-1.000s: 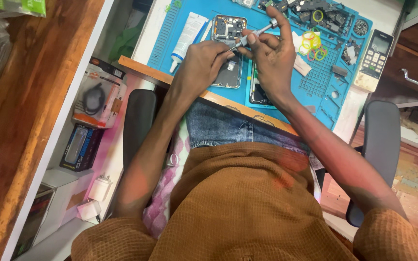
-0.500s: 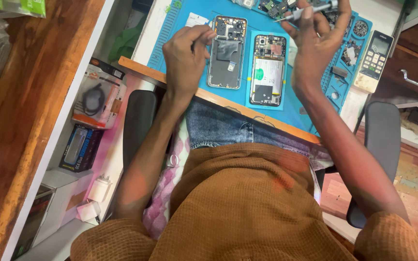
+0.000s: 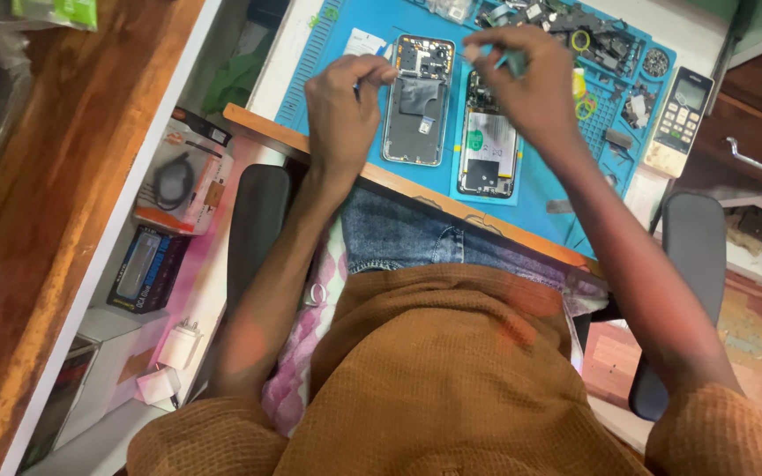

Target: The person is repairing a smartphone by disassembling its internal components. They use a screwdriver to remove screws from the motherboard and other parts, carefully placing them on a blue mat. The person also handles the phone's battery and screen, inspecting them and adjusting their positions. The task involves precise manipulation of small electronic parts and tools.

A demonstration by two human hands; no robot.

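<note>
Seen from above: blue work mat (image 3: 328,53) on a white surface (image 3: 277,55) edged by a wooden strip. On the mat, two opened phones side by side, just apart: left phone shell (image 3: 418,99) with dark plate and ribbon cable exposed, right phone shell (image 3: 489,141) with a pale battery bearing a green-marked label. Left hand (image 3: 339,110) just beside the left phone shell, fingers (image 3: 379,72) pinched narrow on a thin dark tool, barely visible, tip near the shell's upper left corner. Right hand (image 3: 526,81) raised over the top of the right phone shell, fingers closed on a small grey-teal part (image 3: 515,60), kind not discernible. Beyond the hands, a heap of small dark parts (image 3: 575,22) and yellow rings (image 3: 582,40) on the mat. At the mat's right edge, a cream keypad handset (image 3: 679,121). To the left, below the surface, a rectangular red-and-orange package with coiled black cable (image 3: 183,176); below it, a dark blue box with clear window (image 3: 145,269); lower still, a white charger plug (image 3: 180,342). Top left, on a wooden shelf, a green packet (image 3: 56,11).
</note>
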